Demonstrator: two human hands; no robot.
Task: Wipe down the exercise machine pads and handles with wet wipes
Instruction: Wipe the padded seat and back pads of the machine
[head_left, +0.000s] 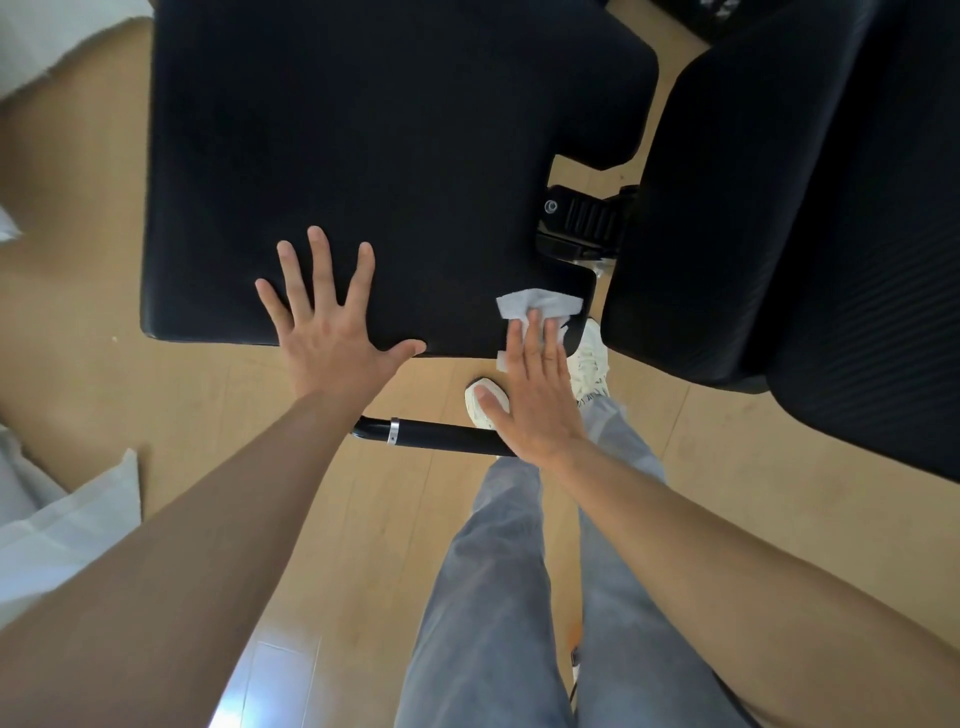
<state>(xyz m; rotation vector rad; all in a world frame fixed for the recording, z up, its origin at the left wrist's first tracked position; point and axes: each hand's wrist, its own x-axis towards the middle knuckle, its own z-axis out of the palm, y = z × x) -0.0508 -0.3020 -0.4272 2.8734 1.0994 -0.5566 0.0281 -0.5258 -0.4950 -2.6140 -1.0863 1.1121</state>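
A large black seat pad (374, 156) fills the upper middle of the head view. My left hand (332, 332) lies flat on its near edge with fingers spread. At the pad's near right corner my right hand (535, 384) presses a white wet wipe (537, 304) onto the surface with straight fingers. A second black pad (779, 234) stands to the right. A black handle bar (441, 436) with a silver ring runs below the seat pad, partly hidden by my right hand.
A black adjustment bracket (582, 223) joins the two pads. My legs in grey trousers (498, 597) and white shoes (589, 364) stand on the light wooden floor (78, 234). White fabric (57, 530) lies at the left edge.
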